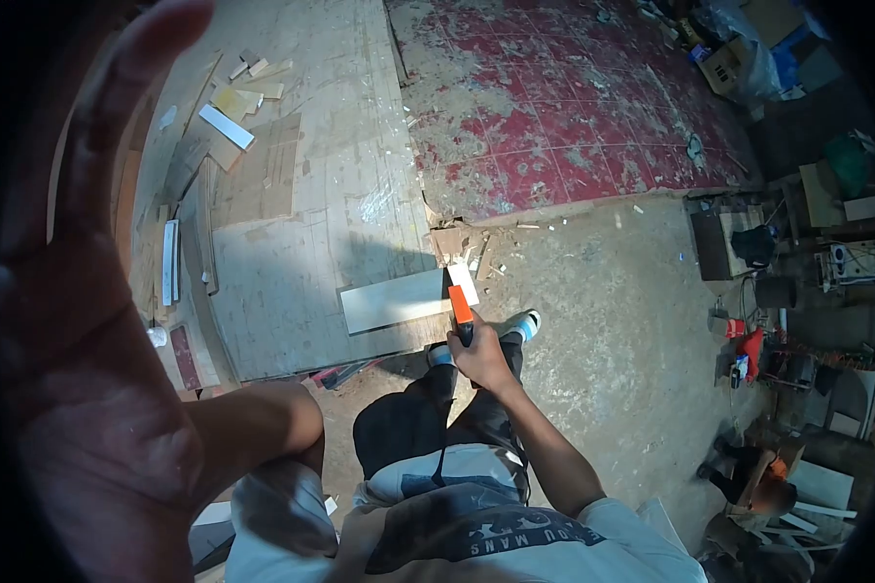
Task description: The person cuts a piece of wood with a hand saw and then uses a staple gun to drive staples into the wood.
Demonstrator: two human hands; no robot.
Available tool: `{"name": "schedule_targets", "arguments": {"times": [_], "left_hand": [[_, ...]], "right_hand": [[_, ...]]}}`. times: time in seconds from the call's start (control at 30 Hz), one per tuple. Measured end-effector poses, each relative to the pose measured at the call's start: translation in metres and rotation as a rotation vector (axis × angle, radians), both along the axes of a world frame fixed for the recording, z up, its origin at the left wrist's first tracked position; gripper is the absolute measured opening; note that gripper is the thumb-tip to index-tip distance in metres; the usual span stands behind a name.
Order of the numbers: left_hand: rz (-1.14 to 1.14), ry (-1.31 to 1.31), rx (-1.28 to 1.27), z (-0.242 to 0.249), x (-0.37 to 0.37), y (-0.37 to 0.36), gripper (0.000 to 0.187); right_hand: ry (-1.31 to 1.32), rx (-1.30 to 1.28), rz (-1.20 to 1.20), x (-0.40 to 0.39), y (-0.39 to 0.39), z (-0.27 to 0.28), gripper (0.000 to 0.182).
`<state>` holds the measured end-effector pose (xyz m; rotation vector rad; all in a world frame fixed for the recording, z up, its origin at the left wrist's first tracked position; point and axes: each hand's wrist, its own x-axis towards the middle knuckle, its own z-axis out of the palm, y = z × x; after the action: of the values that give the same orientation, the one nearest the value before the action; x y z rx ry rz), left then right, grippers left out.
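My left hand (97, 360) is raised very close to the camera at the left, its palm and a stretched finger showing, with nothing seen in it. My right hand (480, 358) is wrapped round the dark handle of a tool with an orange part (460, 304). The orange part points away from me, over the right end of a pale rectangular board (394, 302). That board lies flat near the front right corner of the wooden work surface (331, 233). A small white piece (464, 283) sits beside the tool.
Wood offcuts (248, 95) and a white strip (227, 127) lie at the back left. Scraps (484, 257) are strewn by the table's right edge. A red tiled floor area (574, 117) is beyond. Another person (760, 481) is at the lower right, among boards.
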<state>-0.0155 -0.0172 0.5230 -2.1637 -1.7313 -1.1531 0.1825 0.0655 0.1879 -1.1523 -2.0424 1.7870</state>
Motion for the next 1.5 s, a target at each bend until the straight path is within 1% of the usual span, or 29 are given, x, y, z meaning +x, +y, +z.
{"name": "schedule_targets", "arguments": {"times": [0.23, 0.27, 0.33, 0.4, 0.53, 0.57, 0.6, 0.67, 0.7, 0.77, 0.8, 0.83, 0.87, 0.9, 0.93, 0.97, 1.07, 1.13, 1.2, 1.23, 1.27, 1.3, 1.33, 1.37, 1.4, 1.43, 1.47, 1.5], "left_hand": [[-0.043, 0.008, 0.075, -0.003, -0.011, -0.016, 0.065], [-0.054, 0.014, 0.092, 0.004, -0.01, -0.018, 0.065], [-0.076, 0.035, 0.134, -0.004, -0.007, -0.007, 0.065], [-0.077, 0.054, 0.155, 0.0, -0.013, -0.016, 0.065], [-0.069, 0.042, 0.138, 0.0, -0.003, -0.006, 0.065], [-0.084, 0.023, 0.152, -0.003, 0.0, 0.0, 0.065], [-0.101, 0.001, 0.173, -0.007, -0.007, -0.015, 0.065], [-0.123, -0.034, 0.216, -0.011, -0.006, -0.016, 0.064], [-0.123, -0.038, 0.236, -0.013, -0.004, -0.013, 0.064], [-0.107, -0.007, 0.275, -0.01, -0.001, -0.006, 0.064], [-0.105, 0.02, 0.292, -0.005, 0.009, 0.012, 0.064], [-0.104, 0.051, 0.315, -0.005, 0.01, 0.004, 0.064], [-0.105, 0.079, 0.34, -0.002, 0.008, 0.015, 0.064], [-0.108, 0.104, 0.365, -0.003, 0.009, 0.014, 0.064], [-0.115, 0.111, 0.377, -0.005, -0.06, -0.037, 0.064], [-0.122, 0.107, 0.378, -0.008, 0.01, 0.009, 0.064], [-0.141, 0.066, 0.339, -0.01, 0.012, 0.007, 0.064], [-0.138, 0.043, 0.351, -0.014, 0.014, 0.008, 0.064], [-0.172, 0.012, 0.341, -0.018, 0.007, -0.014, 0.064], [-0.203, -0.06, 0.291, -0.02, 0.012, -0.006, 0.064], [-0.212, -0.105, 0.278, -0.026, 0.002, -0.025, 0.064], [-0.209, -0.123, 0.283, -0.03, -0.013, -0.06, 0.064], [-0.211, -0.139, 0.282, -0.031, -0.011, -0.066, 0.064], [-0.21, -0.145, 0.295, -0.034, -0.016, -0.069, 0.064], [-0.211, -0.151, 0.303, -0.036, -0.02, -0.075, 0.064], [-0.218, -0.163, 0.295, -0.036, -0.027, -0.092, 0.064], [-0.233, -0.154, 0.3, -0.034, -0.023, -0.083, 0.064], [-0.246, -0.122, 0.342, -0.035, -0.028, -0.084, 0.064]], "right_hand": [[0.025, 0.027, 0.003, 0.002, 0.001, -0.007, 0.035], [0.005, 0.03, 0.014, 0.003, 0.001, -0.008, 0.035], [-0.027, 0.061, 0.044, 0.003, 0.002, -0.015, 0.035], [-0.02, 0.034, 0.025, 0.002, 0.002, -0.01, 0.035], [0.009, -0.008, 0.053, 0.004, 0.001, -0.013, 0.039], [0.063, 0.039, 0.029, 0.004, 0.0, -0.017, 0.04], [0.114, 0.094, 0.005, 0.005, 0.001, -0.017, 0.04], [-0.005, -0.001, 0.03, 0.005, 0.003, -0.012, 0.041], [-0.005, 0.001, 0.025, 0.006, 0.004, -0.014, 0.041], [0.033, 0.039, 0.029, 0.006, 0.003, -0.027, 0.041], [0.066, 0.072, 0.022, 0.005, 0.003, -0.026, 0.04], [0.002, 0.012, 0.041, 0.007, 0.004, -0.023, 0.038], [-0.045, 0.021, 0.067, 0.006, 0.006, -0.014, 0.036], [0.015, 0.04, 0.045, 0.005, 0.006, -0.022, 0.035], [0.06, 0.044, 0.016, 0.007, 0.004, -0.027, 0.035], [0.058, 0.038, 0.017, 0.006, 0.005, -0.024, 0.035], [-0.079, -0.083, 0.059, 0.006, 0.007, -0.009, 0.035], [0.033, 0.046, 0.022, 0.007, 0.004, -0.018, 0.035], [0.173, 0.226, 0.004, 0.003, 0.003, -0.045, 0.035], [0.085, 0.128, 0.015, 0.01, -0.005, -0.03, 0.035], [0.022, 0.064, 0.049, 0.007, 0.007, -0.016, 0.036], [0.006, 0.06, 0.057, 0.007, 0.01, -0.009, 0.036], [0.003, 0.034, 0.056, 0.005, 0.006, -0.004, 0.031], [0.005, 0.023, 0.059, 0.004, 0.009, -0.001, 0.027], [0.001, 0.024, 0.064, 0.005, 0.013, -0.001, 0.027], [-0.057, -0.067, 0.079, 0.01, 0.009, -0.001, 0.03], [-0.096, -0.141, 0.091, 0.005, 0.011, -0.001, 0.032], [-0.005, -0.028, 0.056, 0.003, 0.011, -0.013, 0.034]]}}
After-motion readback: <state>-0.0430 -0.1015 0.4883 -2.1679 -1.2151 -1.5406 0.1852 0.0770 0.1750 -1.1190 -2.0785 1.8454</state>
